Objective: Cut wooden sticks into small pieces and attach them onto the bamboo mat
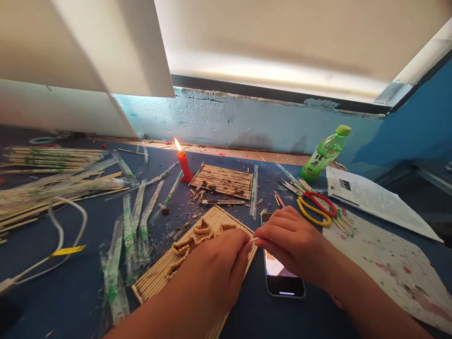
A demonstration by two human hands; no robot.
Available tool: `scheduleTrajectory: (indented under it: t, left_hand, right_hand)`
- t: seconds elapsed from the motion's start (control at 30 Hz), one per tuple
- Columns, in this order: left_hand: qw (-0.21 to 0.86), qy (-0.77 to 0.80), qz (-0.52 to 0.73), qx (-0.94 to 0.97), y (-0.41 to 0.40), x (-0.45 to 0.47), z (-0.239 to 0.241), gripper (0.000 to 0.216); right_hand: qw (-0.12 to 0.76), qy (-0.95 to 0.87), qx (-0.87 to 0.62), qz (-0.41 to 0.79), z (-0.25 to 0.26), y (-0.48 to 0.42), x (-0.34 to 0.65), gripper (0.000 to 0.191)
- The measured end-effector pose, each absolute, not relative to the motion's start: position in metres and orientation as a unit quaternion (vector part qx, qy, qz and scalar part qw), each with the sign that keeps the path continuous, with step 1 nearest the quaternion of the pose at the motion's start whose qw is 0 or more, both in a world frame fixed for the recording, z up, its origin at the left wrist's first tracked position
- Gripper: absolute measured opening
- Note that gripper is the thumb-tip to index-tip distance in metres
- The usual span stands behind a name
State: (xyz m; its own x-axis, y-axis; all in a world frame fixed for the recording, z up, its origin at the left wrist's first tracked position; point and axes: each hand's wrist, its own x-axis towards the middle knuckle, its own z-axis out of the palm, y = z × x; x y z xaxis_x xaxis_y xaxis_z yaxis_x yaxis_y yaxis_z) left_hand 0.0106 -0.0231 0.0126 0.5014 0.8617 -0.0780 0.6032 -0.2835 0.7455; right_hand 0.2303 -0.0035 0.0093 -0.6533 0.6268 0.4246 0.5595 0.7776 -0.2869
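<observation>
Between the fingertips of my left hand point(221, 263) and my right hand point(289, 240) is a short pale wooden stick point(253, 240), pinched from both sides. Both hands are closed on it, above the right edge of a mat of chopsticks laid side by side point(155, 280). Small stick pieces form raised zigzag walls point(189, 245) on that mat; my left hand and forearm hide part of it. Under my right hand lies a phone point(284, 285) with its screen lit.
A red candle point(183, 165) burns beside a smaller stick panel point(224, 181). Near it lies a cutter knife point(223, 202). Scissors point(318, 207), a green tea bottle point(326, 153) and papers point(381, 202) are on the right. Chopstick bundles point(52, 157), plastic wrappers point(130, 235) and a white cable point(84, 216) cover the left.
</observation>
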Motion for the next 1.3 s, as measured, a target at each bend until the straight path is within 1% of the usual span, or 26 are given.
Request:
scheduleTrajectory:
  t: [0.1, 0.23, 0.3, 0.4, 0.53, 0.6, 0.63, 0.7, 0.8, 0.9, 1.0, 1.17, 1.3]
  left_hand:
    - [0.296, 0.468, 0.147, 0.82, -0.022, 0.012, 0.006, 0.032]
    - [0.214, 0.463, 0.132, 0.85, -0.022, 0.008, 0.0, 0.033]
    - [0.203, 0.466, 0.134, 0.851, -0.023, 0.006, -0.003, 0.03]
    - [0.225, 0.488, 0.152, 0.83, -0.026, 0.007, -0.005, 0.029]
    - [0.279, 0.512, 0.208, 0.785, -0.029, 0.011, 0.002, 0.032]
    - [0.323, 0.52, 0.244, 0.752, -0.028, 0.011, 0.007, 0.033]
    - [0.365, 0.524, 0.259, 0.724, -0.027, 0.01, 0.01, 0.034]
    - [0.491, 0.52, 0.272, 0.645, -0.023, 0.008, 0.013, 0.037]
    - [0.69, 0.453, 0.238, 0.512, -0.018, 0.005, 0.015, 0.04]
    - [0.784, 0.389, 0.191, 0.445, -0.017, 0.005, 0.015, 0.04]
    - [0.814, 0.378, 0.167, 0.409, -0.019, 0.008, 0.017, 0.041]
    - [0.822, 0.373, 0.148, 0.404, -0.021, 0.009, 0.017, 0.043]
    - [0.821, 0.37, 0.144, 0.41, -0.018, 0.009, 0.015, 0.044]
  right_hand:
    - [0.257, -0.903, -0.344, 0.027, 0.007, 0.001, 0.233, 0.025]
    - [0.24, -0.899, -0.366, -0.015, 0.008, -0.001, 0.232, 0.042]
    - [0.232, -0.897, -0.375, -0.022, 0.007, -0.005, 0.228, 0.045]
    - [0.239, -0.889, -0.39, -0.018, 0.005, -0.01, 0.22, 0.045]
    - [0.287, -0.866, -0.41, -0.021, 0.006, -0.014, 0.215, 0.043]
    - [0.304, -0.866, -0.397, 0.018, 0.009, -0.015, 0.216, 0.041]
    - [0.302, -0.871, -0.382, 0.057, 0.011, -0.015, 0.218, 0.039]
    - [0.275, -0.884, -0.347, 0.151, 0.014, -0.013, 0.223, 0.038]
    - [0.236, -0.878, -0.326, 0.258, 0.016, -0.011, 0.228, 0.042]
    - [0.219, -0.865, -0.32, 0.317, 0.017, -0.009, 0.229, 0.038]
    - [0.207, -0.861, -0.312, 0.344, 0.018, -0.01, 0.228, 0.031]
    - [0.203, -0.861, -0.327, 0.332, 0.017, -0.012, 0.23, 0.034]
    - [0.198, -0.864, -0.329, 0.326, 0.019, -0.013, 0.23, 0.03]
